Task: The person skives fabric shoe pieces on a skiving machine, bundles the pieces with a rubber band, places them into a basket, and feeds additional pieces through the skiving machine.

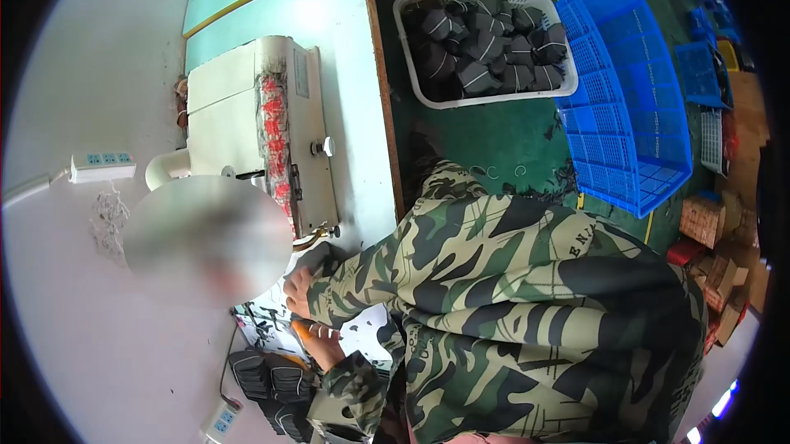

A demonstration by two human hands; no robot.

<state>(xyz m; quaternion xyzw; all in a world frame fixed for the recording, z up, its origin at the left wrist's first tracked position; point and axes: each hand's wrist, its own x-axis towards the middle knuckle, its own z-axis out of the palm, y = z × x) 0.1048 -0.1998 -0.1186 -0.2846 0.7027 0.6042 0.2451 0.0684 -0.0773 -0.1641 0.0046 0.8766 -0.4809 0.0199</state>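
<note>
The view lies sideways, with my camouflage sleeves reaching in from the right. My right hand is closed, its fingers curled at the edge of a dark grey fabric piece beside the sewing machine. The sleeve and the hand cover part of that piece. Just below, my left hand has bent fingers, with a small orange item at its fingertips. Whether that item is a handle or a finger cover is too small to tell. A blurred oval hides the area left of my hands.
Bundled dark pieces are stacked beyond my left hand. A white basket of dark bundles stands on the green floor, next to blue crates. Power strips hang on the wall. Cardboard boxes are at the far right.
</note>
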